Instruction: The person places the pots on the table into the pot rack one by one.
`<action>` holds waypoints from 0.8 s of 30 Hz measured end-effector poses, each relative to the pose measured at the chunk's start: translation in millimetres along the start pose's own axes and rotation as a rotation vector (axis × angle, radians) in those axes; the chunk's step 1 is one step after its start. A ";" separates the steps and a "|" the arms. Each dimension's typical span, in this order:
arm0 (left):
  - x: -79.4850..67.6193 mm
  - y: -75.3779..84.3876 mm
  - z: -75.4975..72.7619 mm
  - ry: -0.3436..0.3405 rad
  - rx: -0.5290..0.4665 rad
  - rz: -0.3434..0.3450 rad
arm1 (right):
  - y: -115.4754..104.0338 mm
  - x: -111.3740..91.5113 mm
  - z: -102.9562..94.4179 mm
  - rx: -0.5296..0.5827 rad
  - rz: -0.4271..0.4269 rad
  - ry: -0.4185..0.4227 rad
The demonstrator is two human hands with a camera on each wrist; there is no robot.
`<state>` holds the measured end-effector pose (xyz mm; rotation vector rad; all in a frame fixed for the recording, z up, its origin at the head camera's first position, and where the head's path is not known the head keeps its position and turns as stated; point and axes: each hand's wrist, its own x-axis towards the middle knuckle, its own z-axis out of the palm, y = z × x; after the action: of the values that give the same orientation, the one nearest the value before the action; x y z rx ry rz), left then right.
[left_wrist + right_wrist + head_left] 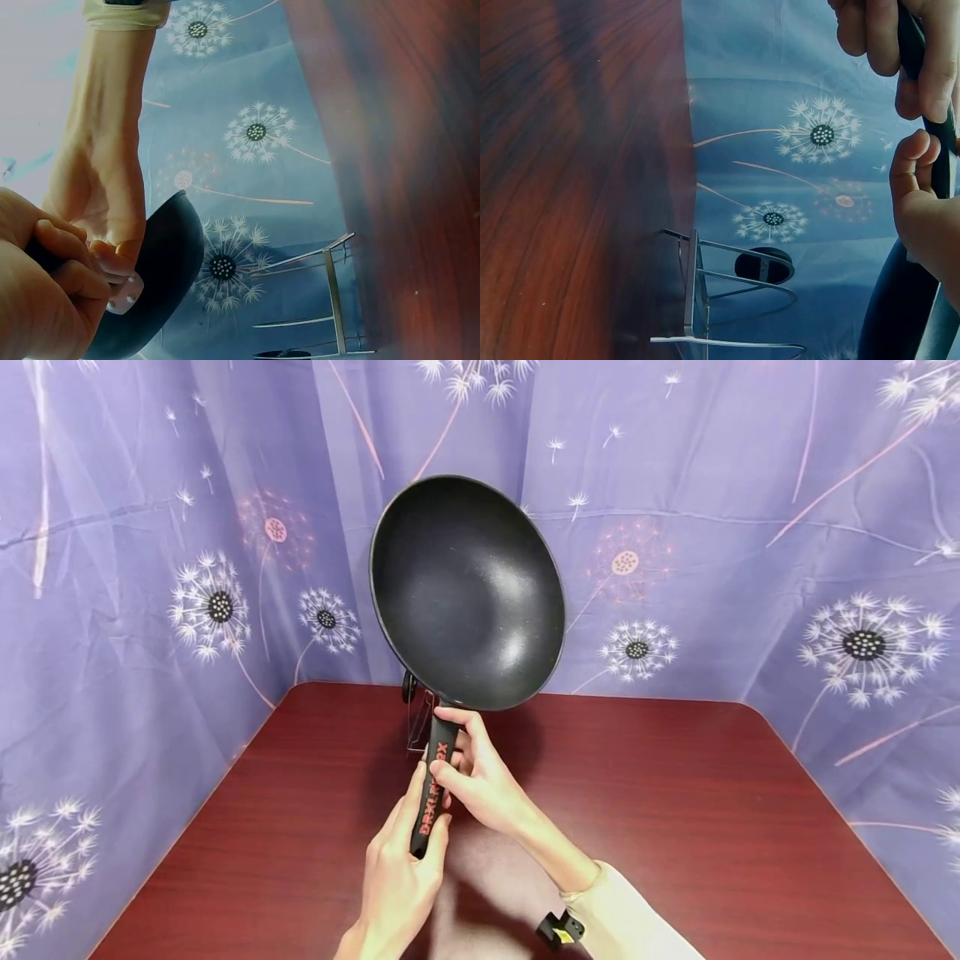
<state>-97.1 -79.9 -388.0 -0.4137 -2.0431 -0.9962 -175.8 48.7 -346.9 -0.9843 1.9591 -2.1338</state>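
A black wok (pixel 465 593) is held up in the air, its dark inner face toward me and its handle (pixel 422 835) pointing down. Red lettering runs along that handle. My left hand (pixel 401 868) grips the lower end, thumb on one side and fingers on the other. Higher up, near the pan, my right hand (pixel 480 777) holds the same handle with its thumb across the front. The left wrist view shows the wok's outer side (pixel 169 277) beyond both hands. Behind the handle stands a metal wire rack (pixel 697 292), partly hidden in the head view.
The reddish-brown wooden table (pixel 675 793) spreads under the hands. Purple curtains (pixel 720 610) with dandelion prints hang around its back and sides. A round black object (pixel 765 266) is at the wire rack. A small black device (pixel 560 930) sits at the right wrist.
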 end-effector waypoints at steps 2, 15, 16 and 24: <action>0.6 -0.9 -1.0 0.012 0.008 0.006 | 0.3 2.6 1.5 0.010 -0.006 -0.010; 1.7 -5.0 -7.2 0.061 0.080 0.053 | 6.5 11.9 9.4 0.094 -0.054 -0.068; 1.7 -5.3 -8.0 0.061 0.092 0.059 | 7.1 12.6 10.5 0.104 -0.056 -0.069; -2.2 -7.4 -19.2 0.089 0.140 0.047 | 11.1 18.7 21.6 0.132 -0.092 -0.128</action>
<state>-90.0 -99.3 -386.4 -0.3362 -1.9996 -0.8230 -183.6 19.3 -350.2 -1.1752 1.7243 -2.1553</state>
